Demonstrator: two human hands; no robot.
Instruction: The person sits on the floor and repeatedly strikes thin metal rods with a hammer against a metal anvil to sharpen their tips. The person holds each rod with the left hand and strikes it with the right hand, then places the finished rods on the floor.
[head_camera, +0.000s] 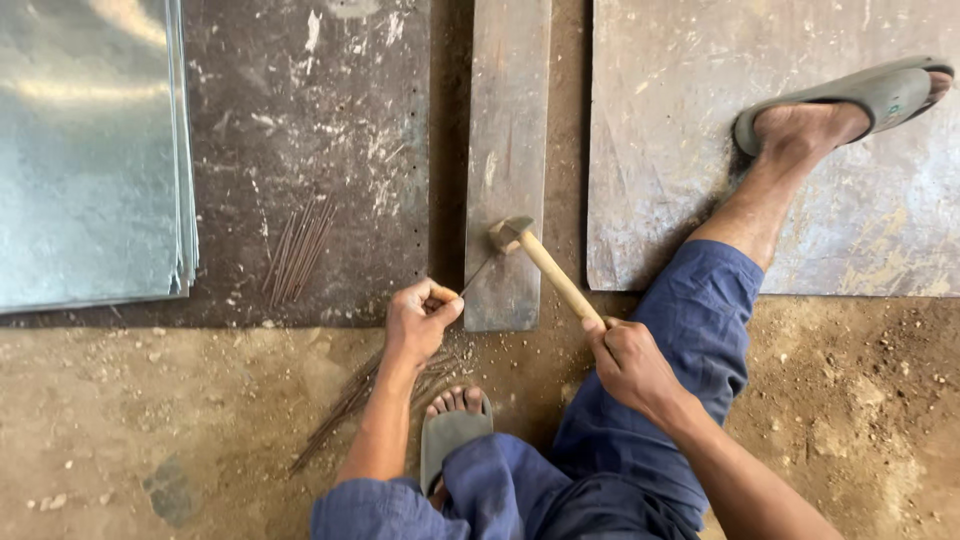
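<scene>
My right hand (628, 360) grips the wooden handle of a small hammer (540, 260). The hammer's metal head rests on a long narrow metal bar (507, 120) lying on the ground. My left hand (420, 318) pinches a thin metal rod (477, 274) whose tip lies on the bar right under the hammer head. I sit on the dirt floor in blue trousers, one foot in a grey sandal (448, 432) tucked near me, the other leg stretched out to the right.
A bunch of thin rods (300, 250) lies on a dark metal plate (300, 100). More rods (340, 410) lie on the dirt below my left arm. Shiny stacked metal sheets (90, 150) are at left. A worn metal sheet (880, 220) lies under my outstretched sandalled foot (850, 105).
</scene>
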